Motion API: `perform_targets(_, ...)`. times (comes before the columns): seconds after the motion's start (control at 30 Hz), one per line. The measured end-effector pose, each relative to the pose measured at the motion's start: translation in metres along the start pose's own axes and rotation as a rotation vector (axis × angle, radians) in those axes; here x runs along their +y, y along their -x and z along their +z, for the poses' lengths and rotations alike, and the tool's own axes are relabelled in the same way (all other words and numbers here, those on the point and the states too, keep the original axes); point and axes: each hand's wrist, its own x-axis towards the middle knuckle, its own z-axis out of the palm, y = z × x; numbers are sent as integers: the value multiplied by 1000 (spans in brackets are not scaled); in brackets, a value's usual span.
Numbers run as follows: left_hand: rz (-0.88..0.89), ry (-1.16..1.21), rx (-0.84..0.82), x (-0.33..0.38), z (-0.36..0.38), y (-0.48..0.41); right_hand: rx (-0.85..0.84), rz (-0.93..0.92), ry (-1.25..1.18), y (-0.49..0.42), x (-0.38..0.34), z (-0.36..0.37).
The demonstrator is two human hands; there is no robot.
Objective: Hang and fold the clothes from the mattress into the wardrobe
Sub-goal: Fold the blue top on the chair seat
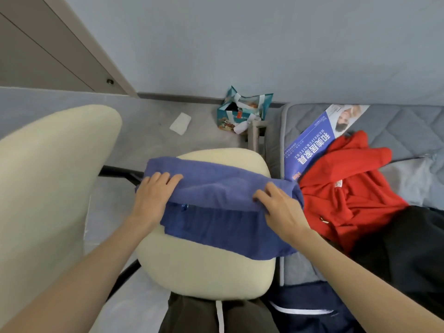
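Observation:
A blue garment [223, 186] lies partly folded across a cream chair seat [204, 267]. My left hand [153, 195] grips its folded edge on the left side, fingers on top. My right hand [278, 205] grips the same fold on the right side, fingers curled over the cloth. To the right, on the grey mattress [408, 131], lie a red hoodie [348, 188], a black garment [403, 255] and a dark navy garment [310, 306]. The wardrobe's pale wood panel [72, 37] shows at the upper left.
A cream chair back [48, 188] stands at the left. A teal bag [242, 111] and a white paper [180, 123] lie on the grey floor by the wall. A blue printed label [310, 150] lies on the mattress.

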Motion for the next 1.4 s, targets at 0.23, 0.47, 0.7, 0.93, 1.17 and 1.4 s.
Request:
perform_targets(0.23,6,-47,-286,-14,64,31,-315,73,-61,36,-21,65)
perform_targets(0.47,121,108,-12,-7,79,35,-274,300,-108,51,-46,84)
perform_targets(0.7,183,16,-182,39,74,-39,-199,361,-32,53,-71,121)
perform_targets(0.93,67,-63,-184,41,87,-23,9,243,102,56,-61,138)
perform_targets(1.17,-270,436,-416,43,97,39,138,169,175,-2,-18,105)
perform_targets(1.4,-430,725,-118,73,102,21,306,565,-332,10,-22,83)
